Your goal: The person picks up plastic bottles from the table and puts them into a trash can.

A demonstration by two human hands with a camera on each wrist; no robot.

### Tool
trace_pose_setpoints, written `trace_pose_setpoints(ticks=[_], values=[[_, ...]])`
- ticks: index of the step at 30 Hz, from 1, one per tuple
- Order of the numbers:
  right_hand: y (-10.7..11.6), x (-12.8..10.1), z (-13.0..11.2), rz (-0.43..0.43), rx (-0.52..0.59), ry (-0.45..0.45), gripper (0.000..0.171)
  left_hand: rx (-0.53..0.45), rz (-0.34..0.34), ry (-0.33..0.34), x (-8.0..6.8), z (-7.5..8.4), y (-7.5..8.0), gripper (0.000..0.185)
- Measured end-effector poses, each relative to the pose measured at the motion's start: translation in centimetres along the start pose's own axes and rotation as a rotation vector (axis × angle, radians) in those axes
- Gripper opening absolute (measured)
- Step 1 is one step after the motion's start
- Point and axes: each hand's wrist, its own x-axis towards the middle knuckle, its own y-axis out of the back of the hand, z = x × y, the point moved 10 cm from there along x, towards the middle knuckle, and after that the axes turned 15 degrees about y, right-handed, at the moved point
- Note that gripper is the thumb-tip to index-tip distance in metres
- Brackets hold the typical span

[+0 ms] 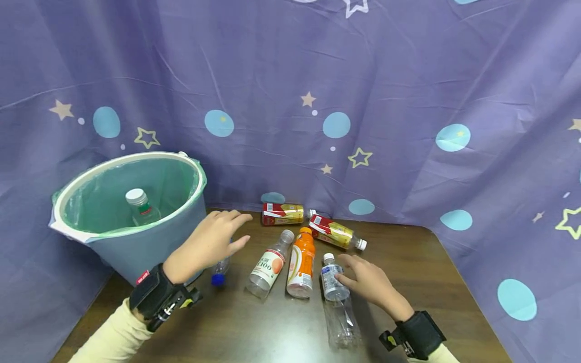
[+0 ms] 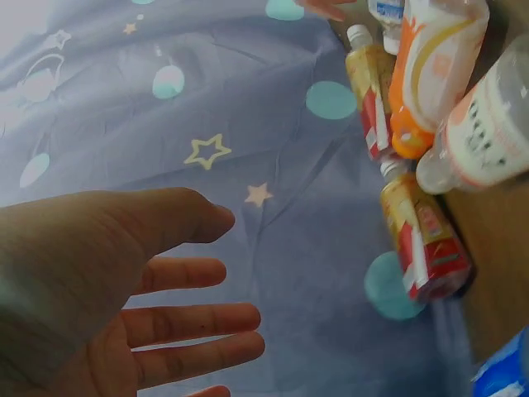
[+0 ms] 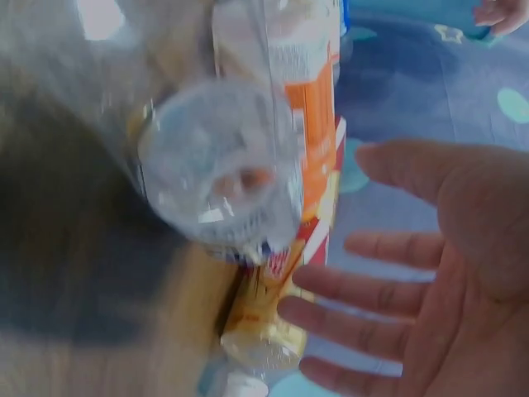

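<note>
The right hand [image 1: 369,283] hovers with its grip spread at the clear bottle [image 1: 338,297] lying on the table [image 1: 408,262] — contact unclear. The left hand [image 1: 206,244], fingers spread and empty, hangs above a blue-capped bottle [image 1: 220,269] beside the bin [image 1: 136,247].

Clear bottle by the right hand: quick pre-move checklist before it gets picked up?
1. Right hand open, fingers straight, holding nothing: ok.
2. Clear bottle lying flat on the table, cap on, beside the right hand: ok.
3. Contact between fingers and bottle: cannot tell, the right wrist view is blurred.
4. Left hand open and empty, hovering near the bin: ok.
5. Neighbour clearance: orange bottle lies close alongside: not ok.
6. Bin mouth open, one bottle already inside: ok.
</note>
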Motion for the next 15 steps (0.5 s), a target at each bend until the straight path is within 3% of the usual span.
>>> trace_pose_setpoints(ticks=[7, 15], values=[[-0.8, -0.8, -1.1, 0.009, -0.048, -0.102, 0.061, -0.083, -0.002, 0.070, -1.9, -0.8, -2.7, 0.042], [-2.6, -2.1, -0.9, -0.006, -0.031, -0.240, 0.084, -0.146, 0.010, 0.088, -3.2, -1.1, -5.6, 0.041]])
